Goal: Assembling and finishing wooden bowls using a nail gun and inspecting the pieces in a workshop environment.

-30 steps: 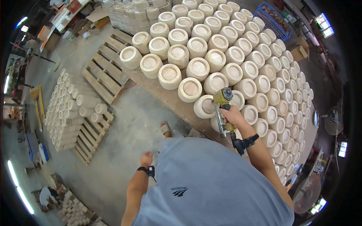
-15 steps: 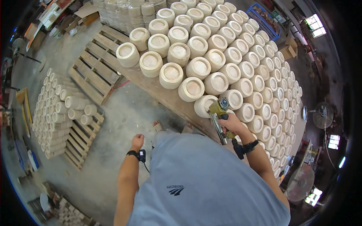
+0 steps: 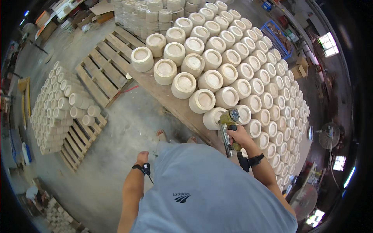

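My right hand is wrapped around the grip of an olive-green air nail gun with a long metal magazine. The gun is over the front edge of the table, and its head overlaps a pale round pot-like piece; I cannot tell whether they touch. Many similar pale pieces stand in close rows on the brown table, each with a recessed round disc on top. My left hand hangs beside my body above the floor, fingers curled, with nothing visible in it.
On the left, a wooden pallet carries stacked pale cylinders. Another slatted pallet lies beyond the table's left end. Wrapped stacks stand at the back. A blue crate and a fan are on the right.
The view has shifted, so the table and its pieces sit slightly lower and farther right. The nail gun stays in my right hand beside the same front piece. My left hand appears slightly lower.
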Demonstrator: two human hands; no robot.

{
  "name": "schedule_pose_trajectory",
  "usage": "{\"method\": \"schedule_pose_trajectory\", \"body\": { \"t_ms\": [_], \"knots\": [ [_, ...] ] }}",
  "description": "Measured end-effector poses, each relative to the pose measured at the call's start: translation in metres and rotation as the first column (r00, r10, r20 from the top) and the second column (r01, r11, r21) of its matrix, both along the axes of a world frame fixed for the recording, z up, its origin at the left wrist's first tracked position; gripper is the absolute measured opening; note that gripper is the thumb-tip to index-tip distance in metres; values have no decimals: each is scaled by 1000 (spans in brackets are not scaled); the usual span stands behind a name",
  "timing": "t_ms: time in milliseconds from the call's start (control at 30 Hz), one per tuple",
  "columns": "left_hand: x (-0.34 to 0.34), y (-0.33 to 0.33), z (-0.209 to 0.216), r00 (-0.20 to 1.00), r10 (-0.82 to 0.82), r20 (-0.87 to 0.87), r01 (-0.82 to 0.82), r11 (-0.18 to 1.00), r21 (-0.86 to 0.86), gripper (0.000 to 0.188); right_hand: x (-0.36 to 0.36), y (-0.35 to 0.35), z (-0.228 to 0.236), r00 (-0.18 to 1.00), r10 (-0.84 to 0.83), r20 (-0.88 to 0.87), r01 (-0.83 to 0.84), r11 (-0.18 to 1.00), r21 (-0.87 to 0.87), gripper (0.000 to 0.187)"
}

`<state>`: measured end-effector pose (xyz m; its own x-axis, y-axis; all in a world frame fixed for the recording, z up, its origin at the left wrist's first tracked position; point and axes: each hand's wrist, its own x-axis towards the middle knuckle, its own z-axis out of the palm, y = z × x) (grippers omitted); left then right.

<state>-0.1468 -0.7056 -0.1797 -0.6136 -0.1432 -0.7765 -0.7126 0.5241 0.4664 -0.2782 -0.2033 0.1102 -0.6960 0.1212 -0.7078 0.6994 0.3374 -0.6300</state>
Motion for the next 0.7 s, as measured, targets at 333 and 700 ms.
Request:
{"method": "schedule_pose_trajectory", "body": {
  "t_ms": [333, 700],
  "knots": [
    [37, -3, -21, 998, -58, 14, 58, 998, 9, 46, -107, -27, -22, 987, 39, -157, -39, 999, 6, 21],
    [99, -5, -59, 993, -104, -55, 99, 991, -94, 42, -137, -12, -48, 988, 134, -75, -116, 972, 204, 21]
  ]
}}
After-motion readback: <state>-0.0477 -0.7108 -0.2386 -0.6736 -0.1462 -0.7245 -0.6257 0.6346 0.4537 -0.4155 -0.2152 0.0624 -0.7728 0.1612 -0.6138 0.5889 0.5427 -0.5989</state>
